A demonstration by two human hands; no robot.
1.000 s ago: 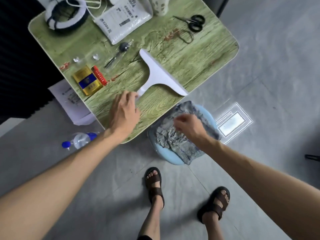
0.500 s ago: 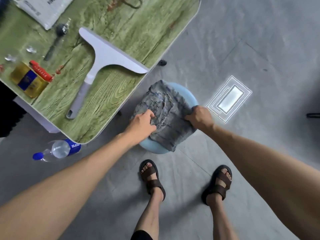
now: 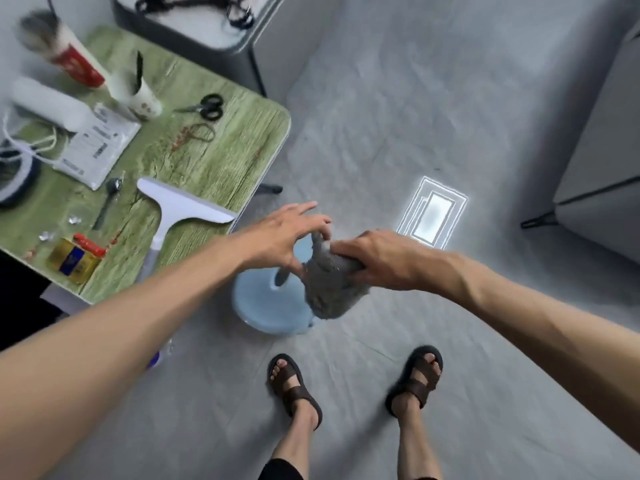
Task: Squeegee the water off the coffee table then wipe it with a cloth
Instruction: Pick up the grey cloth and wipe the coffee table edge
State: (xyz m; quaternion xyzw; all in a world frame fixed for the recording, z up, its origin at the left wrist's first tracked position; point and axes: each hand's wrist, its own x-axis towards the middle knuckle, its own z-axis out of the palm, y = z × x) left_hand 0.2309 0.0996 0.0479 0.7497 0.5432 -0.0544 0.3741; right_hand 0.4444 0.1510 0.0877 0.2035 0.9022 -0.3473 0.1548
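Observation:
A grey cloth [image 3: 329,289] hangs bunched above a light blue stool [image 3: 266,306], lifted off its seat. My right hand [image 3: 381,258] grips the cloth's top from the right. My left hand [image 3: 287,233] pinches its upper edge with thumb and forefinger, the other fingers spread. The white squeegee [image 3: 176,206] lies loose on the green wood-grain coffee table [image 3: 225,161], its blade toward the table's right edge and its grey handle pointing at me, left of my left forearm.
The table carries scissors [image 3: 206,106], a paper cup [image 3: 143,98], a white packet [image 3: 97,147], a spoon [image 3: 109,199], a yellow-blue box [image 3: 74,259] and a cable coil at the left. A grey cabinet [image 3: 207,26] stands behind. My sandalled feet [image 3: 294,389] stand on grey floor.
My left hand let go of the squeegee handle and crossed to the cloth. Both hands lifted the cloth off the stool, baring its seat. The view tilted up and blurred.

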